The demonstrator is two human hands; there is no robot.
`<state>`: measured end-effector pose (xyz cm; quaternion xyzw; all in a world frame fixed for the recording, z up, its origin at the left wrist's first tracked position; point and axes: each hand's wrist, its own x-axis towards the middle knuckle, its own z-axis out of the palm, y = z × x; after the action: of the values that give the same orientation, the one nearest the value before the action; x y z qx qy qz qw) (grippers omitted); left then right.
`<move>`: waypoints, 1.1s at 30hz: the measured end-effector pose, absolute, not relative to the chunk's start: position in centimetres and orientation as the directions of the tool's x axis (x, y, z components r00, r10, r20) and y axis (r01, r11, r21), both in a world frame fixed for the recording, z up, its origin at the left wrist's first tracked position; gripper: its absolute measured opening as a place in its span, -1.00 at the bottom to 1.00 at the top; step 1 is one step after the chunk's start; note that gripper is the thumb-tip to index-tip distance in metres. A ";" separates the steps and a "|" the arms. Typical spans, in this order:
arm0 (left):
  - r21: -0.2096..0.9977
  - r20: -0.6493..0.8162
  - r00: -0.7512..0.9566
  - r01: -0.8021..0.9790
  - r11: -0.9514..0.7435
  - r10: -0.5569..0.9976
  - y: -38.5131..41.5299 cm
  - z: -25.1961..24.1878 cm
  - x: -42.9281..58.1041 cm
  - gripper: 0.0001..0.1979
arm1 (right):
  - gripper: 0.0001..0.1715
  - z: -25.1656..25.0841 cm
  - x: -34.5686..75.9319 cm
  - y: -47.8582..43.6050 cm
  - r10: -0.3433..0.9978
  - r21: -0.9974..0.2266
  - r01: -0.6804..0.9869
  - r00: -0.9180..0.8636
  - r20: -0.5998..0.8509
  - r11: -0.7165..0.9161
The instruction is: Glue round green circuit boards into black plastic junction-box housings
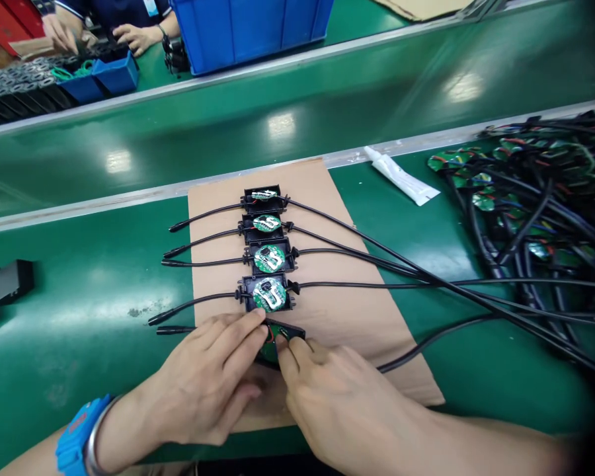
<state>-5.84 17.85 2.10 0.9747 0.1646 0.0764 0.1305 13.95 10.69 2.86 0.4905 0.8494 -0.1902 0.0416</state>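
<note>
A black plastic case with a round green circuit board (270, 347) in it lies at the near end of a cardboard sheet (347, 324). My left hand (213, 377) grips the case's left side, fingers over its edge and thumb below. My right hand (322, 390) is closed at its right side, fingertips pressed onto the board; a red wire shows between the hands. Much of this case is hidden. Beyond it, several open black cases stand in a column, the nearest with a green board (269, 294) bearing white paste. Black cables (347, 285) run out from both sides.
A white tube (401, 175) lies at the back right, beside a heap of cables and boards (530, 198). Black plastic parts (10, 284) sit at the left. Across a green divider are a blue bin (252, 33) and a co-worker's hands (136, 38).
</note>
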 end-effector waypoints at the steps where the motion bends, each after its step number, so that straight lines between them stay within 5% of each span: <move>1: 0.280 0.131 0.940 0.269 -0.922 0.314 18.2 1.9 -5.8 -0.53 | -0.66 3.0 14.1 10.8 0.809 -0.294 0.846 -0.520 -0.275 0.444; 7: 0.214 0.321 0.884 0.281 -0.935 0.339 17.6 -0.2 -5.4 -0.70 | -0.68 3.5 14.2 11.0 0.807 -0.298 0.864 -0.491 -0.328 0.405; 24: 0.107 0.312 0.914 0.237 -0.966 0.259 16.6 0.3 -4.4 -0.74 | -0.73 3.4 13.3 10.6 0.860 -0.196 0.893 -0.445 -0.250 0.405; 28: 0.140 0.275 0.943 0.152 -0.978 0.186 17.1 0.7 -4.4 -0.65 | -0.79 4.2 15.4 11.3 0.843 -0.339 0.859 -0.476 -0.249 0.384; 33: 0.158 0.237 0.956 0.139 -0.978 0.174 17.3 0.6 -4.6 -0.66 | -0.82 4.7 18.6 11.0 0.858 -0.596 0.798 -0.367 -0.360 0.091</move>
<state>-4.63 17.31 0.61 0.9864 0.0795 0.1258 0.0699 18.63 11.01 4.74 0.5610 0.7376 -0.3735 -0.0404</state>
